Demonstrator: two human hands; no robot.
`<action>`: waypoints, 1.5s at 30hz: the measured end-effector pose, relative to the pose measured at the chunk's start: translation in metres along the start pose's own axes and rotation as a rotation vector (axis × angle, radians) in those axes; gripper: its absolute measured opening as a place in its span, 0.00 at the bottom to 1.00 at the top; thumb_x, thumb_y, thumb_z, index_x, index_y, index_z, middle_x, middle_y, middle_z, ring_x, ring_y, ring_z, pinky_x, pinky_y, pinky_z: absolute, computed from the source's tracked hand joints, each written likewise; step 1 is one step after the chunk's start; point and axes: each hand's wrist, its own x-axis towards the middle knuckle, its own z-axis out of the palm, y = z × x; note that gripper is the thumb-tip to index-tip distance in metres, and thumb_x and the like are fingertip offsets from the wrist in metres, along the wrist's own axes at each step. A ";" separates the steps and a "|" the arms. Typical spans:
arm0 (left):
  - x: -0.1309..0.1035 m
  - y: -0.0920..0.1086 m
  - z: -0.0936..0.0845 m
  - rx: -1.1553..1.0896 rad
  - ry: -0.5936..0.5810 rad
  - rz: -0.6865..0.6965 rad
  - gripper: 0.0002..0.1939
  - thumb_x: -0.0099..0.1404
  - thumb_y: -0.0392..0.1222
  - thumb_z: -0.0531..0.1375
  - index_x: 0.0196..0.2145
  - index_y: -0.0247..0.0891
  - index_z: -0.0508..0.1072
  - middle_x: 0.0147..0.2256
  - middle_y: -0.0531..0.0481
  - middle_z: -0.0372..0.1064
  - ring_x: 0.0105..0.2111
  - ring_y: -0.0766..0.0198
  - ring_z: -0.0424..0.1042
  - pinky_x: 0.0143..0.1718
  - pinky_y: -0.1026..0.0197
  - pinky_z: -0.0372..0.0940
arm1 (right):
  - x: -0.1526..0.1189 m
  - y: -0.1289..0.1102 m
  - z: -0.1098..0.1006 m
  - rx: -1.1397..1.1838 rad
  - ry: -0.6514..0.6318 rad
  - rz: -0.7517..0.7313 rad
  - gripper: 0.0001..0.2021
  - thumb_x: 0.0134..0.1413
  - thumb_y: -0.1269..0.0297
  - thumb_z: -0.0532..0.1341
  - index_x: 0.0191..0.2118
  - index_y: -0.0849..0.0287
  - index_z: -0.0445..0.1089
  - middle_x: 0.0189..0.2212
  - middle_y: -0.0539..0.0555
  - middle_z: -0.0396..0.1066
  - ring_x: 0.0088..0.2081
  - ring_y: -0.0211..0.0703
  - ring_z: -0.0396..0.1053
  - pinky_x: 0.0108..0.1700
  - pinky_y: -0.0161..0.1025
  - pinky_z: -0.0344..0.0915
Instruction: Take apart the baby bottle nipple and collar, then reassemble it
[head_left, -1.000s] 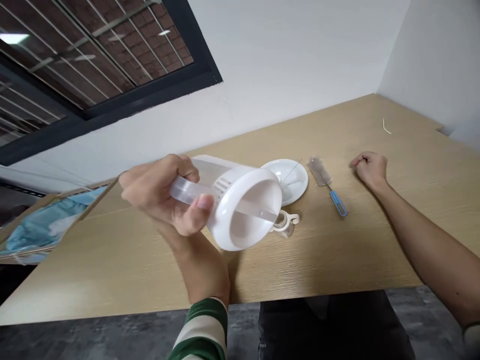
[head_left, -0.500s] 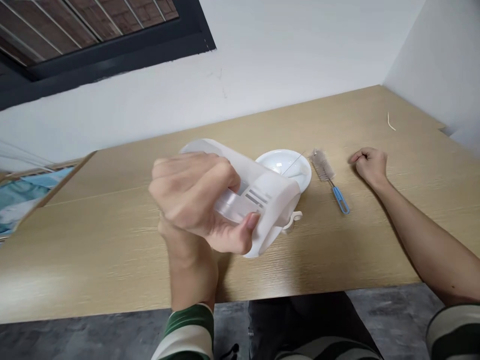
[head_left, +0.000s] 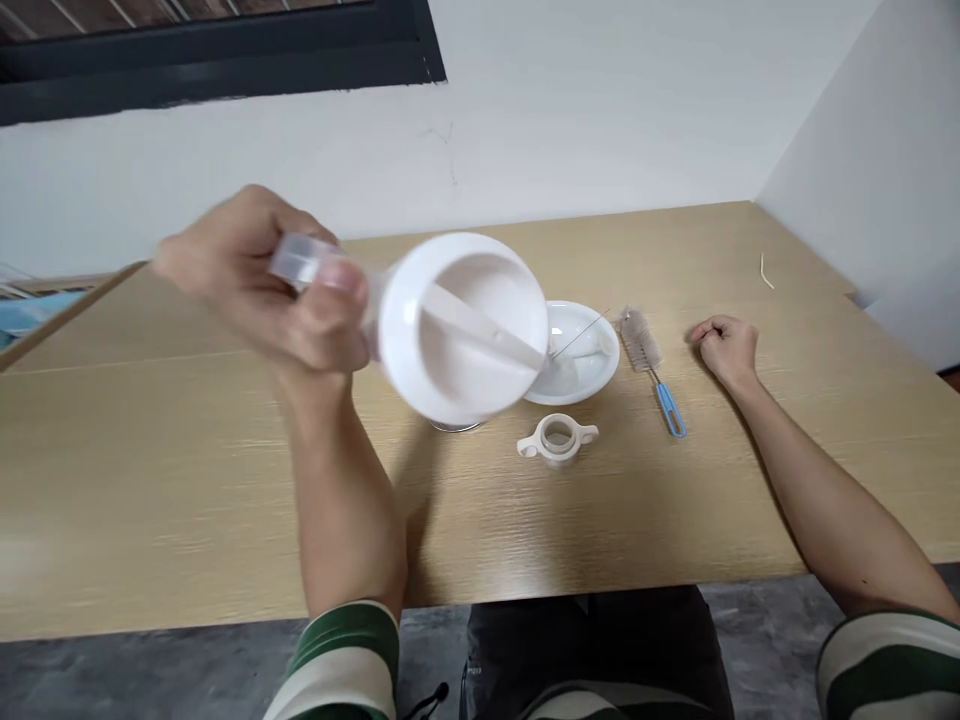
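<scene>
My left hand is wrapped round the clear handle of a white pitcher, raised above the table. The pitcher is tipped so that its round end with a bar across it faces me. My right hand rests on the table, its fingers curled in; whether it holds anything is hidden. Between the hands lie a white bowl with a thin wire and pale pieces in it, a white ring with two handles, and a bristle brush with a blue handle.
A small pale bent strip lies toward the back right of the wooden table. Behind stands a white wall with a dark window frame. Bluish cloth shows past the table's left edge.
My left hand has moved up and to the left and turned the pitcher, so its round end now faces me. The ring with two handles has come into full view. My right hand stays on the table.
</scene>
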 end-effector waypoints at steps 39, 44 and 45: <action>-0.027 -0.010 0.072 0.253 -0.338 0.002 0.23 0.54 0.64 0.60 0.24 0.43 0.59 0.17 0.57 0.52 0.20 0.67 0.57 0.25 0.58 0.51 | -0.001 -0.004 -0.005 -0.067 -0.029 0.051 0.15 0.42 0.71 0.50 0.23 0.58 0.74 0.24 0.52 0.75 0.26 0.42 0.67 0.33 0.38 0.60; -0.014 -0.026 0.051 0.265 -0.298 0.000 0.27 0.49 0.63 0.63 0.19 0.42 0.52 0.14 0.58 0.48 0.17 0.72 0.45 0.23 0.58 0.42 | -0.001 -0.004 -0.004 -0.062 -0.026 0.020 0.15 0.42 0.72 0.50 0.23 0.57 0.74 0.24 0.52 0.75 0.26 0.41 0.68 0.34 0.37 0.61; -0.014 -0.027 0.049 0.239 -0.299 0.006 0.28 0.48 0.64 0.63 0.18 0.42 0.52 0.14 0.58 0.48 0.17 0.72 0.45 0.23 0.57 0.42 | -0.001 -0.004 -0.004 -0.063 -0.027 0.017 0.15 0.42 0.72 0.49 0.23 0.57 0.74 0.24 0.52 0.75 0.27 0.41 0.69 0.35 0.37 0.61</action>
